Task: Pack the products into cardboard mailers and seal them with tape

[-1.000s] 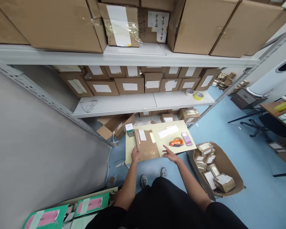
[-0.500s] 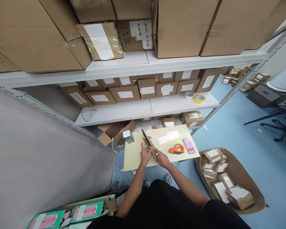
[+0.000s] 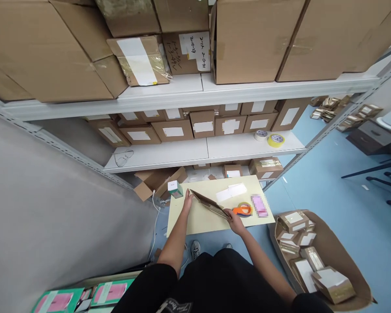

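Now that the hold is wider than half a second ago, the brown cardboard point(image 3: 211, 203) slants over the table point(image 3: 195, 221); my right hand point(image 3: 235, 221) pinches one end, my left hand point(image 3: 188, 201) touches the other, and I cannot tell how its fingers close. Beside the right lies an orange tool point(image 3: 242, 211); near the left, a green-and-white box point(image 3: 175, 189).

A head-worn camera looks forward and steeply down at the hands point(image 3: 236, 223).

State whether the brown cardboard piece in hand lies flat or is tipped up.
Tipped up: the brown cardboard piece shows nearly edge-on, gripped by the right hand.
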A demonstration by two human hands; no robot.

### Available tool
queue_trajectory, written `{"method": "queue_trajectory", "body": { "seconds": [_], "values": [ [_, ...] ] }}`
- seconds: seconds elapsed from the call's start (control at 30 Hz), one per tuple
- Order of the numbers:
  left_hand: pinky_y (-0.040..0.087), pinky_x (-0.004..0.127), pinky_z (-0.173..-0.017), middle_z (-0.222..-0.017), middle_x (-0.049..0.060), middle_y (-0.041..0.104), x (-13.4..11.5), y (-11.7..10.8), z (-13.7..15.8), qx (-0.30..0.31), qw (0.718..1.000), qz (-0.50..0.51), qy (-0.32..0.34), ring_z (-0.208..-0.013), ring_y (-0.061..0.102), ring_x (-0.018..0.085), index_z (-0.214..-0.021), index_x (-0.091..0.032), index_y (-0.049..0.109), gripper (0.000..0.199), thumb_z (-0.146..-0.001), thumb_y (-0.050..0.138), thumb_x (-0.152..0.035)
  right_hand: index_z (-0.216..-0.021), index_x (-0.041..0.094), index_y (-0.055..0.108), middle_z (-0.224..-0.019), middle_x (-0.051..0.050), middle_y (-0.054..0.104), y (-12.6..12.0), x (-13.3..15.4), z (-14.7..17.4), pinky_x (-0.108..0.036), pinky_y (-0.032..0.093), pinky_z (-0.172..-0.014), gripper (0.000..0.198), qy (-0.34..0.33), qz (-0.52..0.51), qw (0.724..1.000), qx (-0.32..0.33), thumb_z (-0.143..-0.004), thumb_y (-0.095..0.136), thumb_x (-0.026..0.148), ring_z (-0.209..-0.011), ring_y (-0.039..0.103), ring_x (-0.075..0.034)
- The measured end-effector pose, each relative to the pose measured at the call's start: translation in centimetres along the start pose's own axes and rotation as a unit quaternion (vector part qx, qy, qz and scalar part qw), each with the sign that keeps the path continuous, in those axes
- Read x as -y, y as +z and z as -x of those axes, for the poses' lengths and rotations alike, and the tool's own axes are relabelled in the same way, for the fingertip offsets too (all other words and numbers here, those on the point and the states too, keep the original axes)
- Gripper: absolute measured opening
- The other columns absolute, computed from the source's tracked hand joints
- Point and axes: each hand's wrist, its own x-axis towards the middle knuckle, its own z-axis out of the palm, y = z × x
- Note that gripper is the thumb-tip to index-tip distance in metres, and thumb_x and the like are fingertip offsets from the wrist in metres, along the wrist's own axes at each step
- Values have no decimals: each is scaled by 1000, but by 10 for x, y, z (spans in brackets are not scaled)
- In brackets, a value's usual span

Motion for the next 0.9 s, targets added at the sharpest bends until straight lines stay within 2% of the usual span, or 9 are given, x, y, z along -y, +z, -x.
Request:
{"method": "queue_trajectory", "body": {
  "seconds": [0.07,0.13,0.23,0.33,0.4,0.5,0.67,0.9],
  "values": [
    [43,41,-110,-172,12,33,-2,-8,-8,-8,999,7,-34,-150,43,29,-165,-32,30,87,-88,60,-60,-140,30,61,-134,-7,68,8,2,-4,-54,43,-115,66,-5,-14,1000,-8,-75,54,22,-130,60,-32],
    [42,42,-111,-171,12,34,1,-18,-10,8,999,16,-41,-152,41,30,-160,-33,38,81,-88,62,-59,-144,28,57,-139,-9,65,17,5,-11,-54,41,-118,70,-4,-31,999,-15,-74,54,24,-134,57,-32],
    [44,42,-111,-168,16,38,10,-41,-5,31,999,38,-17,-149,44,31,-154,-29,48,76,-87,69,-57,-151,28,47,-149,-10,56,33,10,-27,-52,44,-114,81,18,-62,998,-17,-71,56,27,-135,55,-31],
    [44,42,-112,-165,19,42,21,-67,4,60,997,44,11,-147,47,33,-151,-24,53,81,-81,79,-55,-159,32,34,-154,-12,49,50,19,-48,-50,50,-106,93,62,-100,993,-11,-69,60,29,-127,59,-30],
    [41,41,-115,-163,20,45,30,-81,6,64,996,44,40,-148,46,33,-151,-22,53,84,-78,83,-52,-162,33,27,-155,-13,47,61,27,-62,-48,52,-102,100,85,-117,990,-4,-67,61,28,-122,61,-28],
    [40,42,-118,-161,21,47,43,-95,3,64,995,46,57,-148,46,33,-152,-19,53,88,-76,85,-50,-163,34,25,-154,-12,49,76,37,-77,-46,51,-103,105,77,-97,992,-20,-66,64,27,-122,61,-27],
    [45,47,-115,-158,20,50,62,-96,-13,50,997,46,33,-141,54,35,-155,-21,49,89,-77,85,-45,-160,32,37,-156,-11,49,79,42,-81,-45,50,-106,98,29,-86,993,-72,-68,71,33,-126,60,-28],
    [48,45,-113,-144,14,64,69,-70,-23,15,996,24,81,-132,61,30,-153,-23,52,78,-81,79,-33,-147,30,58,-150,-9,60,64,36,-70,-50,43,-117,74,-2,-70,994,-78,-76,75,40,-139,54,-32]
  ]
}}
